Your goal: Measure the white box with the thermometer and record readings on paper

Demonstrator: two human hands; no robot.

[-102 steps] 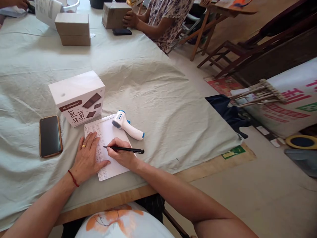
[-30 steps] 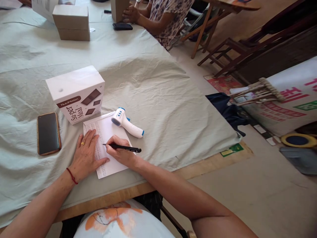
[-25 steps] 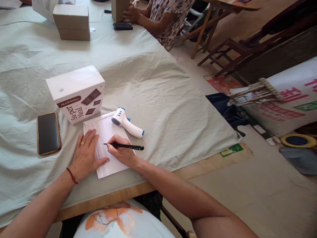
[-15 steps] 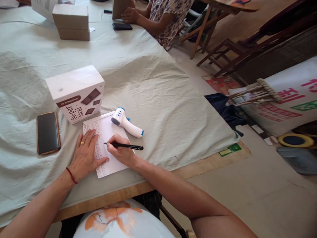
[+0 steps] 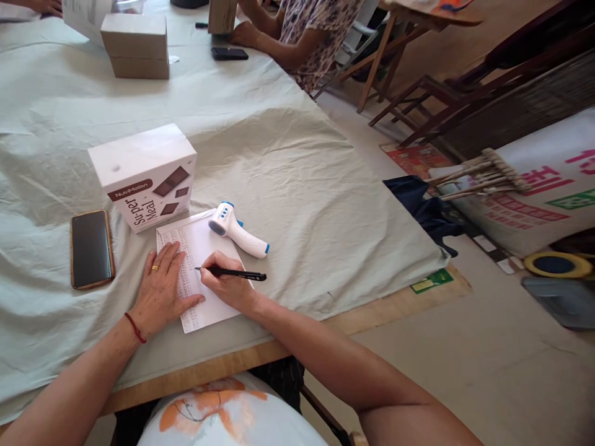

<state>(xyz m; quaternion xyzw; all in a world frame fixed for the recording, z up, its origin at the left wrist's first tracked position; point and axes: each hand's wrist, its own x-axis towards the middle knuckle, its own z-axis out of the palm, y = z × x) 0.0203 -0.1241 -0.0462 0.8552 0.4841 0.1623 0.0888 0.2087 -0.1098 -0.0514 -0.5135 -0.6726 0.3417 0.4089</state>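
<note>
A white sheet of paper with columns of small print lies near the table's front edge. My left hand rests flat on its left side, fingers spread, a gold ring on one finger. My right hand grips a black pen, whose tip touches the paper. A white and blue infrared thermometer lies on the sheet's far right corner. A white "Super Meal" box stands just behind the paper.
A phone in a brown case lies left of the box. Pale green cloth covers the table. Two stacked cardboard boxes sit far back. Another person's arm and a dark phone are at the far end. Wooden chairs stand right.
My right hand has shifted the pen slightly on the paper. The person at the far end has stood their cardboard box upright. My left hand stays put.
</note>
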